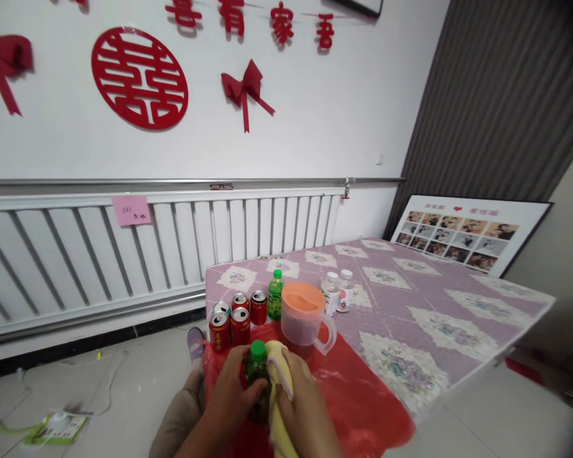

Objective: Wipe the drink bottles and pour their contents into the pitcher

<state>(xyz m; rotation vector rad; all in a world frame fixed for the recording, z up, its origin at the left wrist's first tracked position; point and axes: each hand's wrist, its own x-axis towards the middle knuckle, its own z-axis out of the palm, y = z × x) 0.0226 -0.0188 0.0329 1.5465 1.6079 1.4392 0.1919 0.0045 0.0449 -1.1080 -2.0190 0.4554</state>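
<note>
My left hand is wrapped round a green plastic bottle with a green cap, held upright close to me. In my right hand is a yellow cloth, pressed against the bottle's right side. Below both hands lies a red plastic bag, spread over the near corner of the bed. Just beyond them stands a clear plastic jug with an orange lid. Several drink cans, mostly red, are grouped to the left. Most of the bottle's lower part is hidden by my fingers.
Another green bottle stands behind the jug. Two clear bottles with white caps are to its right. A purple floral cover lies over the bed. A white radiator runs along the wall; a photo board leans at the right.
</note>
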